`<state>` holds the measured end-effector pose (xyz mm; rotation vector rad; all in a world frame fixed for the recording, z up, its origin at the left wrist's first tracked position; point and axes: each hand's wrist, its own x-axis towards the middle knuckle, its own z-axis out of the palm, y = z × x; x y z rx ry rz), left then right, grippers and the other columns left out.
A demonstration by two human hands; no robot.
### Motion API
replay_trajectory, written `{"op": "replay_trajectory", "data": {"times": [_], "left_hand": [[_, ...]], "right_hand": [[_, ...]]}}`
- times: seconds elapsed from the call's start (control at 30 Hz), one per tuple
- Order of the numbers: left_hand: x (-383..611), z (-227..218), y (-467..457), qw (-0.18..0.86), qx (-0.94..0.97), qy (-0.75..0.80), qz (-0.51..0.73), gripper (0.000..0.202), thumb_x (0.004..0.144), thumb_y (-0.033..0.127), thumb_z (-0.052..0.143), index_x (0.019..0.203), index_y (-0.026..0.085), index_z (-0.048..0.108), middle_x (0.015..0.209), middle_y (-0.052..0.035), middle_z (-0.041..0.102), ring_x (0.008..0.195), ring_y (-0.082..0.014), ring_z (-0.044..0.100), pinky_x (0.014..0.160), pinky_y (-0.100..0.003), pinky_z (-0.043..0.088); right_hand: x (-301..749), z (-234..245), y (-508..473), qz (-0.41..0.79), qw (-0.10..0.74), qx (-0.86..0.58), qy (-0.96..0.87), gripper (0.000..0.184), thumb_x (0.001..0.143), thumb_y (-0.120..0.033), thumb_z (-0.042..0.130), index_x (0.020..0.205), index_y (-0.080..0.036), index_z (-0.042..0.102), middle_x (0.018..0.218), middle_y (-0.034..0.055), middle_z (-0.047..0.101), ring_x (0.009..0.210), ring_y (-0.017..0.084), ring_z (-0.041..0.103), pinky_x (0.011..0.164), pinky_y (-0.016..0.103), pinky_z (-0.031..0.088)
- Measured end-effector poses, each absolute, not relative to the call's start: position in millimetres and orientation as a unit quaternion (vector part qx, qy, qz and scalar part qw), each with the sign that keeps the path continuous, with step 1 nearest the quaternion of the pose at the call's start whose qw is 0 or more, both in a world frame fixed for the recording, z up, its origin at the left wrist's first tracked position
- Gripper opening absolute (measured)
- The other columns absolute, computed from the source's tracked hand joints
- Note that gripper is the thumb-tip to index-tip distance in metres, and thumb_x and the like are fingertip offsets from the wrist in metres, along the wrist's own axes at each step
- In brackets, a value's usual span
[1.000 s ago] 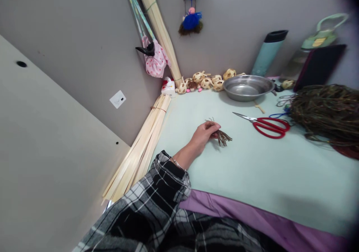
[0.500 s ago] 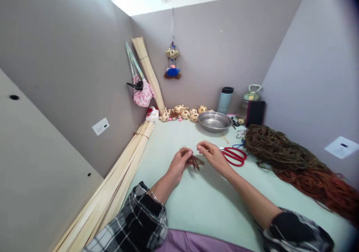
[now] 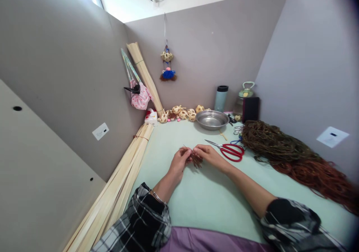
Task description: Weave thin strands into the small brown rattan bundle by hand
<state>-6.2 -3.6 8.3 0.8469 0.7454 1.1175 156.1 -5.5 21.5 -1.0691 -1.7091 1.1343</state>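
A small bundle of short brown fibre strands [image 3: 195, 160] lies on the pale green table top [image 3: 213, 196] between my hands. My left hand [image 3: 181, 160] pinches its left end with curled fingers. My right hand [image 3: 206, 154] meets it from the right, fingertips closed on the same bundle. Both forearms rest low over the table in plaid sleeves.
Red-handled scissors [image 3: 228, 150] lie just right of my hands. A steel bowl [image 3: 212, 119] stands behind, with small woven balls [image 3: 182, 114], a flask [image 3: 220, 98] and a jug by the back wall. A large heap of brown fibre [image 3: 283, 151] fills the right side. Bamboo strips [image 3: 120, 181] lie along the left.
The view lifted from the left side to the whole desk. My right hand came into sight and closed in on the bundle that my left hand holds.
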Motion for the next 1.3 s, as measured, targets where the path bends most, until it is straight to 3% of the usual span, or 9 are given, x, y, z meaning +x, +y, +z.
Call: {"op": "replay_trajectory", "data": {"times": [0.17, 0.43, 0.7, 0.87, 1.3], "left_hand": [[-6.6, 6.0, -2.1, 0.698, 0.39, 0.333, 0.499, 0.043, 0.061, 0.043, 0.086, 0.082, 0.015, 0.06, 0.075, 0.0011, 0.058, 0.066, -0.0078, 0.051, 0.065, -0.021, 0.042], [-4.9, 4.3, -3.3, 0.696, 0.411, 0.332, 0.487, 0.042, 0.058, 0.039, 0.088, 0.08, 0.014, 0.062, 0.076, 0.0011, 0.059, 0.065, -0.008, 0.053, 0.069, -0.023, 0.044], [-6.0, 7.6, -3.1, 0.71, 0.369, 0.331, 0.5, 0.043, 0.055, 0.037, 0.09, 0.079, 0.014, 0.063, 0.078, -0.0003, 0.061, 0.069, -0.0098, 0.059, 0.075, -0.025, 0.049], [-2.0, 4.6, -2.4, 0.716, 0.367, 0.329, 0.495, 0.05, 0.049, 0.042, 0.092, 0.078, 0.013, 0.062, 0.074, 0.0001, 0.06, 0.061, -0.0091, 0.057, 0.066, -0.024, 0.048], [-4.0, 6.4, -1.4, 0.703, 0.375, 0.328, 0.507, 0.048, 0.053, 0.042, 0.091, 0.077, 0.014, 0.06, 0.074, 0.0011, 0.059, 0.062, -0.0082, 0.056, 0.068, -0.023, 0.047]], "right_hand": [[156.2, 24.6, -8.6, 0.531, 0.369, -0.382, -0.66, 0.03, 0.086, -0.043, 0.064, 0.079, -0.014, 0.062, 0.066, 0.0027, 0.066, 0.06, 0.014, 0.058, 0.06, 0.026, 0.043], [158.2, 27.9, -7.3, 0.473, 0.411, -0.434, -0.648, 0.029, 0.085, -0.043, 0.062, 0.08, -0.014, 0.062, 0.064, 0.002, 0.064, 0.054, 0.012, 0.053, 0.054, 0.026, 0.041], [157.8, 26.2, -6.2, 0.514, 0.421, -0.406, -0.628, 0.03, 0.082, -0.044, 0.066, 0.083, -0.015, 0.058, 0.065, 0.0007, 0.062, 0.055, 0.012, 0.053, 0.056, 0.026, 0.042], [158.4, 19.8, -1.8, 0.448, 0.433, -0.453, -0.638, 0.029, 0.081, -0.045, 0.063, 0.082, -0.016, 0.059, 0.067, 0.001, 0.06, 0.058, 0.013, 0.052, 0.057, 0.027, 0.04], [153.0, 25.8, -4.5, 0.448, 0.454, -0.446, -0.628, 0.035, 0.077, -0.052, 0.067, 0.081, -0.018, 0.06, 0.068, 0.0024, 0.06, 0.061, 0.016, 0.053, 0.06, 0.03, 0.041]]}}
